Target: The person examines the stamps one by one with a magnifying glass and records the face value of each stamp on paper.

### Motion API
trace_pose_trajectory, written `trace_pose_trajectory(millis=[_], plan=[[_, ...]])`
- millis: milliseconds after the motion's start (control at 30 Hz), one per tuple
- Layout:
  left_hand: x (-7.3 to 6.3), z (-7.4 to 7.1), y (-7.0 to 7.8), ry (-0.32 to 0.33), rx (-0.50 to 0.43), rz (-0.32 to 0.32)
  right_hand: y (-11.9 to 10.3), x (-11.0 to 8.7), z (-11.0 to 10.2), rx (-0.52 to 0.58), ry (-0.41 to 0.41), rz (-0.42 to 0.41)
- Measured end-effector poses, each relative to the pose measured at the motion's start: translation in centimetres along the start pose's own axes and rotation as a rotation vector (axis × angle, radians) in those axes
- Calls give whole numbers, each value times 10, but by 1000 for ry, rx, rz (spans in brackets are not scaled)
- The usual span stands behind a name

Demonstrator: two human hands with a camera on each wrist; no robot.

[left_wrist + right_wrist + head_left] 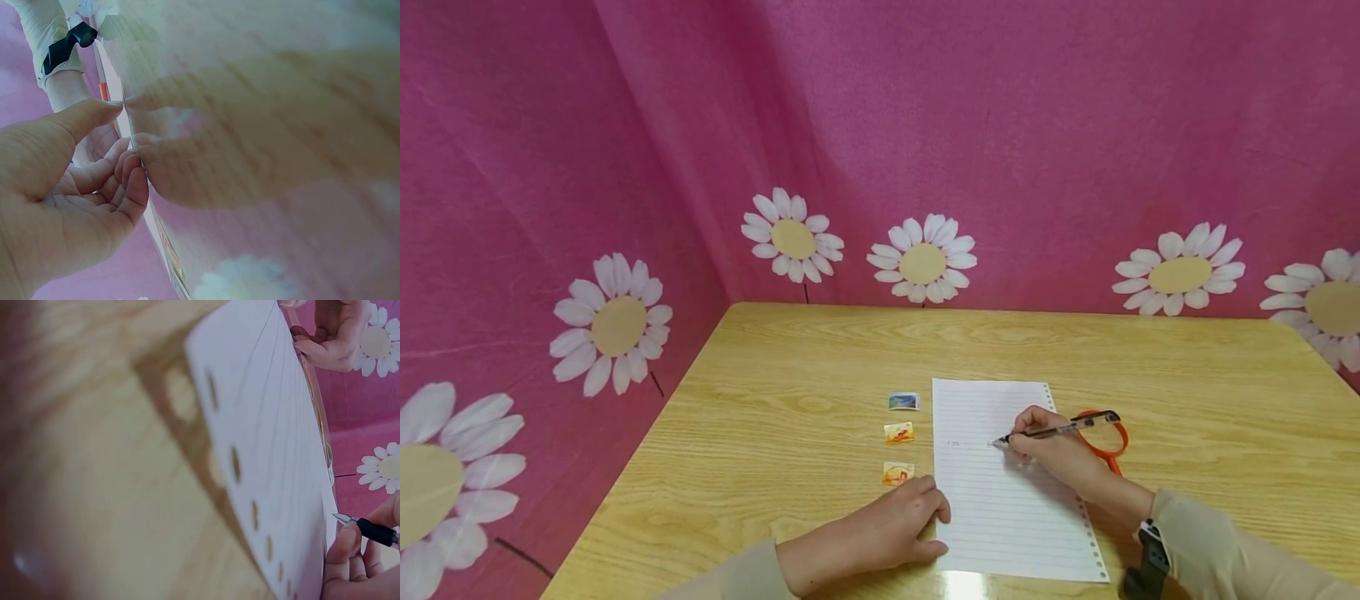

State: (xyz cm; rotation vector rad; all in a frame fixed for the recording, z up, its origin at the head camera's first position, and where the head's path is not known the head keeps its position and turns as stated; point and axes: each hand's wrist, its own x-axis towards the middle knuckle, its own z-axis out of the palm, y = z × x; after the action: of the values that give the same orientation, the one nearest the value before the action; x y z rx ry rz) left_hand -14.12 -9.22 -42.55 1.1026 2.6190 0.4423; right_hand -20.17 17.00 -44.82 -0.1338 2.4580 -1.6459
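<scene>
A sheet of lined paper (1000, 533) with punched holes down its right side lies on the table. My right hand (1067, 462) rests on it, pinching a black pen (1056, 430) whose tip meets the page in the head view. Faint pencil-thin marks (953, 443) show on the same line, left of the tip. In the right wrist view, the pen's dark grip (372, 530) sits between thumb and fingers. My left hand (898, 525) rests at the sheet's left edge with loosely bent fingers, fingertips touching the paper and tabletop.
Left of the sheet, three small stamp-like pictures form a column: a blue-green one (904, 402), an orange one (898, 432) and another orange one (897, 472) close above the left hand. A red-rimmed magnifying glass (1124, 435) lies partly behind the right hand. A pink flowered curtain (1000, 125) surrounds the table (775, 417).
</scene>
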Motion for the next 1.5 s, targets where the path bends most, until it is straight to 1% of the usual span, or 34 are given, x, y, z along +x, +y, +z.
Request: trace_pose_trajectory(millis=[133,233,367,600,733,967,1200,1300,1400,1500], plan=[[1,0,0,-9,-7,-4,0,-2,-2,32,-21,2],[1,0,0,-11,-15,-4,0,-3,-3,48,-17,2],[1,0,0,-7,-19,-1,-1,-3,-3,44,-1,-27],[1,0,-1,-4,-14,-5,-2,-5,-6,72,-51,-73],[0,0,0,-7,-20,-7,-3,-7,-7,92,-60,-109],[-1,0,0,1,-27,-16,-2,-10,-8,79,-44,-168],[-1,0,0,-20,-62,-35,-1,-14,-10,76,-23,-218],[-1,0,0,-20,-72,-34,0,-16,-11,76,-8,-235],[-1,0,0,-19,-80,-31,0,-17,-13,75,4,-232],[0,0,0,-20,-88,-30,0,-19,-15,76,16,-207]])
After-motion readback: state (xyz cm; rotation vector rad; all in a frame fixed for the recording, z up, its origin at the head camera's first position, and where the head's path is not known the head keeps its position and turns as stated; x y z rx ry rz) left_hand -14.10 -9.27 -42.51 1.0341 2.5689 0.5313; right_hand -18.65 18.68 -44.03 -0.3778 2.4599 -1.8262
